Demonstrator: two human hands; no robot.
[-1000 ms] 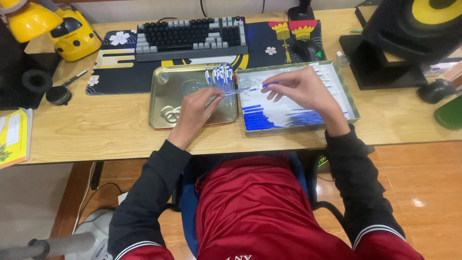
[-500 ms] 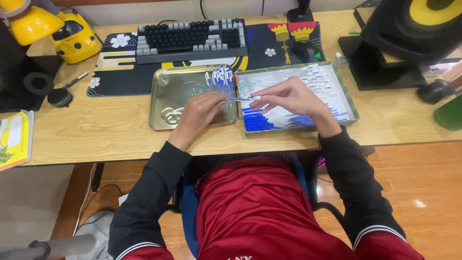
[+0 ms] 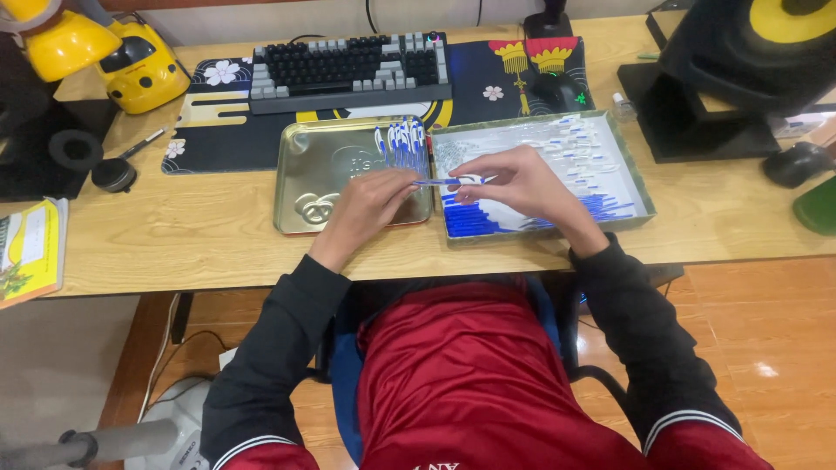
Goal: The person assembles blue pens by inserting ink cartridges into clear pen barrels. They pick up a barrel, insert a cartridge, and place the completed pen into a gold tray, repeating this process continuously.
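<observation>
Desk: wooden, runs the full width of the view. A person sits at it in a red top with dark sleeves.

Desk mat at the back, with a keyboard on it. Yellow gear sits at the far left corner, a dark speaker on a stand at the far right, and a yellow booklet at the left edge.

Two trays sit side by side, touching, just in front of the mat:
- gold tray on the left: mostly bare metal, with a small bunch of finished pens in its far right corner, blue and white.
- right tray: still well stocked. Blue parts are piled along its near side and white parts are spread over its far half.

Both hands meet over the seam between the trays, with one pen held level between them.
- left hand: fingers curled, tips pinching the pen's left end.
- right hand: fingers bunched on the pen's right end; palm faces down, so how tight the grip is can't be seen.

Progress, judging by the piles: early. About a handful is done in the gold tray, one pen is in hand and looks close to joined, and most of the loose parts in the right tray are left.
</observation>
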